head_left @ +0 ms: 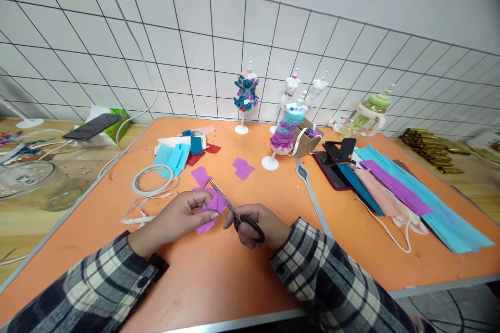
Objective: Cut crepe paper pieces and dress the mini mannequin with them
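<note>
My left hand (pixel 183 217) pinches a piece of purple crepe-like material (pixel 216 204) between thumb and fingers, low over the orange table. In my right hand (pixel 260 223) is a pair of scissors (pixel 250 225) with black handles, my fingers through the loops. The metal blades point up and to the left, against the purple piece; whether they are cutting into it I cannot tell. A small purple scrap (pixel 201 176) lies just beyond the blade tips, and another purple scrap (pixel 243 168) rests farther back.
A tape roll (pixel 153 180) and blue, white and red scraps (pixel 177 156) lie at left. Mini dress forms (pixel 247 93) stand at the back, one wrapped in purple and blue (pixel 287 127). On the right are a phone (pixel 332 170), coloured strips (pixel 422 197) and a bottle (pixel 363 117).
</note>
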A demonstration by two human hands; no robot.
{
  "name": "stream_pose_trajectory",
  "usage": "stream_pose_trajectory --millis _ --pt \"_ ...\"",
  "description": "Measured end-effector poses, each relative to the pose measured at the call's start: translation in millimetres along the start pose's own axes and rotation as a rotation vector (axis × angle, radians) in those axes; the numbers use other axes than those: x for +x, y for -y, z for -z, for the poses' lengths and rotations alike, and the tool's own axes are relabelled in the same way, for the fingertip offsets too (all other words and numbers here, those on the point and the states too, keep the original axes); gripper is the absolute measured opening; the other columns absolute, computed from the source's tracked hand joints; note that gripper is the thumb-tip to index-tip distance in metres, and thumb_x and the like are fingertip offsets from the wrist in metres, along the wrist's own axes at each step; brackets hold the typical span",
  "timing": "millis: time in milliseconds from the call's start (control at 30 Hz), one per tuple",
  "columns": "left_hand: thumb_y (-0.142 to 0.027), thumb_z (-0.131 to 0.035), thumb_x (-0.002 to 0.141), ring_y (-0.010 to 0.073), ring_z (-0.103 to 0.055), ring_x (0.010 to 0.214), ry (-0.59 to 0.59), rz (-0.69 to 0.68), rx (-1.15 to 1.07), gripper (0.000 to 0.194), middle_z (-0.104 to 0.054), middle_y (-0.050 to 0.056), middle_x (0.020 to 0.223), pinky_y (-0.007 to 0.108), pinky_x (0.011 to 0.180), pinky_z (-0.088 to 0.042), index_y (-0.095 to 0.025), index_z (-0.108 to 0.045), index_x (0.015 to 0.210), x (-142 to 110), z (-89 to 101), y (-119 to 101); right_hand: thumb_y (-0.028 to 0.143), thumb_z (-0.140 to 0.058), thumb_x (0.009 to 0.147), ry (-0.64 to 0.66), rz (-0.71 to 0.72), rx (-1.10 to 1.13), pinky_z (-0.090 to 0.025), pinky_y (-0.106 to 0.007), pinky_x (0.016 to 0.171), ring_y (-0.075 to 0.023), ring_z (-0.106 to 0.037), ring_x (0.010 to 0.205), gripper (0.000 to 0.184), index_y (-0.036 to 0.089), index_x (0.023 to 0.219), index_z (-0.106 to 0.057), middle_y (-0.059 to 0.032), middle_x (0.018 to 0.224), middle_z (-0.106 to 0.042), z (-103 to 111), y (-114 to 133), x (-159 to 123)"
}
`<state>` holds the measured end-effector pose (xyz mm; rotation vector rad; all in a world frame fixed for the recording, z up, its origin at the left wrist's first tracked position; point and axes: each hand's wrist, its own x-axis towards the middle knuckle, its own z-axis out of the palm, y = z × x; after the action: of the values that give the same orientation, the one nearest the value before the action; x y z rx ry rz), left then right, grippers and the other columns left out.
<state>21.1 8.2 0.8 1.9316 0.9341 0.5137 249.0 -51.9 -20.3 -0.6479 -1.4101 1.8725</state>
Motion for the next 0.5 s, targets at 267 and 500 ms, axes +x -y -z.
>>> stream_pose_trajectory --millis 267,500 --pt "-0.038 -0.062 0.081 0.0117 -0.044 0.054 0.03 0.015 -0.001 0.031 -0.048 -0.005 0.057 0.022 0.052 -0.036 -0.02 -0.05 0.06 -1 -3.1 -7 0.066 -0.068 0.079 -0.018 0.001 0.003 -0.031 -0.016 0.039 -0.0057 -0.041 0.042 0.057 0.014 0.102 -0.063 0.0069 0.055 -0.05 0 -1 0" --pt "-0.043 -0.059 0.086 0.0131 -0.045 0.056 -0.098 -0.045 0.147 0.036 -0.048 -0.004 0.057 0.022 0.053 -0.036 -0.02 -0.051 0.06 0 -1.7 -3 0.062 -0.07 0.075 -0.26 -0.072 -0.25 -0.035 -0.019 0.044 -0.0103 -0.049 0.048 0.064 0.02 0.119 -0.051 0.0062 0.061 -0.058 20 9 -2"
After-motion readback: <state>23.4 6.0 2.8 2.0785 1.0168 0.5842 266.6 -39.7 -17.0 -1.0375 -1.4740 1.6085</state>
